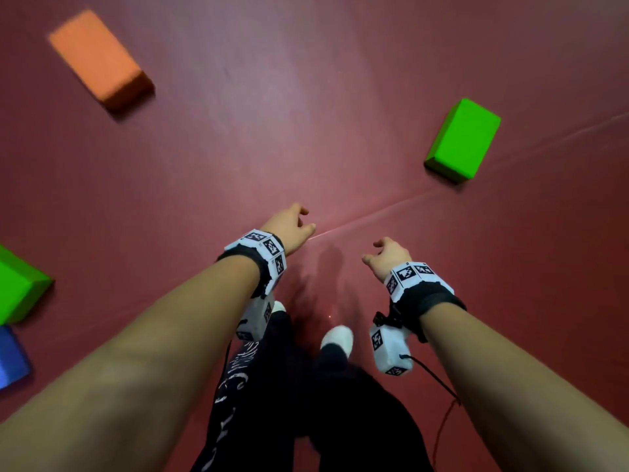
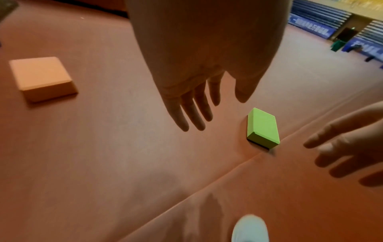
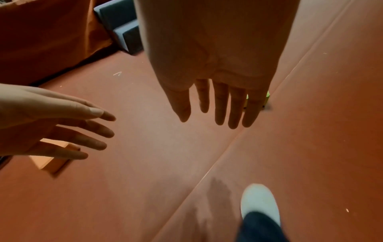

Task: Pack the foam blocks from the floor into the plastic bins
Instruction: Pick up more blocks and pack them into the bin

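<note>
An orange foam block (image 1: 100,59) lies on the red floor at the far left; a green foam block (image 1: 463,141) lies ahead to the right. Another green block (image 1: 18,287) and a blue block (image 1: 10,356) sit at the left edge. My left hand (image 1: 294,224) and right hand (image 1: 384,255) hang in the air in front of me, fingers loose, holding nothing. In the left wrist view the green block (image 2: 263,128) lies beyond my fingers (image 2: 194,111), the orange block (image 2: 41,78) to the left. The right wrist view shows straight fingers (image 3: 219,104) over bare floor. No bin is in view.
A seam (image 1: 408,202) crosses the red floor mat diagonally. My feet in white shoes (image 1: 337,338) stand below my hands. Blue barriers (image 2: 323,21) line the far edge of the hall, and dark steps (image 3: 122,27) stand beside an orange cover.
</note>
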{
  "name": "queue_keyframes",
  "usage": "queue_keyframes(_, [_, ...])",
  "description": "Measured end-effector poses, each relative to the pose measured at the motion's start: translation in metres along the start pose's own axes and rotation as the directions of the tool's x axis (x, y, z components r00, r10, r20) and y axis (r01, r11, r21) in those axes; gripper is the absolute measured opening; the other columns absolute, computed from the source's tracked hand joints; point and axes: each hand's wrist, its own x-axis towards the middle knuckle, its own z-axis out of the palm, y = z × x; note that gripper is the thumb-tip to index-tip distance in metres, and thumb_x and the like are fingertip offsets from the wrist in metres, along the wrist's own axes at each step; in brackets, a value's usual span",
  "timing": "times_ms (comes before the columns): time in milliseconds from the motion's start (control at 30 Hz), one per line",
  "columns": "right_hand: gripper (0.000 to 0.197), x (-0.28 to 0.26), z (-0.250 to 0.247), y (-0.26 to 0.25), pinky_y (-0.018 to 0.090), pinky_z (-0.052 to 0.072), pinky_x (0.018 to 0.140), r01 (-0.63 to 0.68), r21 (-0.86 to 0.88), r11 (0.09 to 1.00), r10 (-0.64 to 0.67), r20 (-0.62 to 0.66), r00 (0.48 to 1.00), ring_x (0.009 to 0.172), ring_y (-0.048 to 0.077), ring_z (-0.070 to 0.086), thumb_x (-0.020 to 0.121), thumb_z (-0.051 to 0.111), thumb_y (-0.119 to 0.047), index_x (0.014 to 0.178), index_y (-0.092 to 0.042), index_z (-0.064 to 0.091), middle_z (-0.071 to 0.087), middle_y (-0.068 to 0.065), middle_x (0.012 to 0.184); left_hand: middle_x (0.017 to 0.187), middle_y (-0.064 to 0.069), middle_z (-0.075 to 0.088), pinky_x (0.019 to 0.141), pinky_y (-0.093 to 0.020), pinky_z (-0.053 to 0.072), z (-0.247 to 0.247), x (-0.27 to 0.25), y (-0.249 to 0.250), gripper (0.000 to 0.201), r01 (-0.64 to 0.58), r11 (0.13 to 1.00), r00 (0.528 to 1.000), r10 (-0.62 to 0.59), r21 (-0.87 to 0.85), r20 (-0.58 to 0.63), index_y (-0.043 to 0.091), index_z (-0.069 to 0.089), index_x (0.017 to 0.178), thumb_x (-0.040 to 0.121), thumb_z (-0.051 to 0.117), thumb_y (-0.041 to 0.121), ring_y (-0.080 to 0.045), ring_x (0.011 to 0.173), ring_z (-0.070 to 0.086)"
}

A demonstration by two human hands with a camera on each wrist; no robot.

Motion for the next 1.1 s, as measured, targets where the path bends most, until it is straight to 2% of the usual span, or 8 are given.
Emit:
queue_keyframes(200, [0.043, 0.083, -0.095, 0.013, 0.029, 0.040, 0.093, -0.055, 0.071, 0.996, 0.057, -0.026, 0.998, 0.117, 0.032, 0.052, 0.090, 0.058, -0.022, 0.129, -0.007, 0.049, 0.054, 0.016, 0.128, 0.127, -0.010, 0.059, 0.093, -0.029, 0.040, -0.008, 0.096, 0.107, 0.045, -0.042, 0.992, 0.996, 0.032, 0.120, 0.084, 0.011, 0.045, 0.134, 0.095, 0.052, 0.032, -0.026, 0.114, 0.056])
queue_keyframes(267, [0.042, 0.100, -0.110, 0.010, 0.030, 0.041, 0.092, -0.057, 0.130, 0.990, 0.059, -0.018, 0.998, 0.118, 0.033, 0.052, 0.090, 0.057, -0.020, 0.130, -0.009, 0.048, 0.054, 0.016, 0.129, 0.126, -0.010, 0.059, 0.094, -0.029, 0.040, -0.010, 0.116, 0.125, 0.045, -0.047, 0.991, 0.997, 0.038, 0.124, 0.072, 0.011, 0.045, 0.134, 0.095, 0.052, 0.032, -0.026, 0.114, 0.056])
queue_keyframes(367, [0.042, 0.162, -0.161, 0.024, 0.033, 0.043, 0.092, -0.138, 0.243, 0.960, 0.134, 0.031, 0.990, 0.114, 0.033, 0.056, 0.090, 0.057, -0.022, 0.129, -0.010, 0.048, 0.057, 0.017, 0.126, 0.125, -0.011, 0.060, 0.093, -0.029, 0.040, 0.003, 0.188, 0.190, 0.045, -0.041, 0.983, 0.992, 0.019, 0.180, 0.124, 0.010, 0.045, 0.134, 0.095, 0.052, 0.032, -0.027, 0.113, 0.056])
queue_keyframes(600, [0.045, 0.260, -0.222, 0.066, 0.029, 0.043, 0.085, -0.277, 0.382, 0.882, 0.264, 0.085, 0.961, 0.112, 0.031, 0.057, 0.087, 0.062, -0.022, 0.128, -0.009, 0.048, 0.058, 0.015, 0.124, 0.125, -0.012, 0.060, 0.094, -0.033, 0.041, 0.028, 0.309, 0.279, 0.045, -0.052, 0.960, 0.980, -0.003, 0.274, 0.198, 0.010, 0.046, 0.133, 0.095, 0.053, 0.033, -0.030, 0.114, 0.056])
queue_keyframes(733, [0.053, 0.308, -0.227, 0.084, 0.035, 0.040, 0.095, -0.320, 0.393, 0.862, 0.323, 0.059, 0.944, 0.123, 0.033, 0.047, 0.087, 0.063, -0.022, 0.133, -0.005, 0.041, 0.048, 0.017, 0.134, 0.124, -0.012, 0.060, 0.094, -0.033, 0.043, 0.043, 0.363, 0.298, 0.043, -0.031, 0.963, 0.981, -0.023, 0.268, 0.193, 0.010, 0.049, 0.130, 0.094, 0.054, 0.033, -0.030, 0.113, 0.057])
queue_keyframes(933, [0.075, 0.404, -0.214, 0.114, 0.040, 0.033, 0.104, -0.409, 0.548, 0.729, 0.482, 0.012, 0.876, 0.130, 0.035, 0.038, 0.083, 0.069, -0.033, 0.140, -0.001, 0.031, 0.039, 0.020, 0.140, 0.126, -0.012, 0.060, 0.095, -0.032, 0.042, 0.103, 0.452, 0.305, 0.044, -0.094, 0.941, 0.946, -0.017, 0.325, 0.323, 0.011, 0.049, 0.131, 0.094, 0.056, 0.034, -0.029, 0.113, 0.057])
queue_keyframes(1100, [0.100, 0.467, -0.191, 0.129, 0.042, 0.025, 0.113, -0.429, 0.592, 0.683, 0.522, 0.016, 0.853, 0.140, 0.034, 0.025, 0.083, 0.069, -0.037, 0.151, -0.006, 0.002, 0.023, 0.017, 0.152, 0.132, -0.011, 0.056, 0.093, -0.026, 0.039, 0.145, 0.503, 0.309, 0.053, -0.100, 0.965, 0.931, 0.004, 0.244, 0.365, 0.010, 0.040, 0.139, 0.094, 0.055, 0.034, -0.026, 0.117, 0.056])
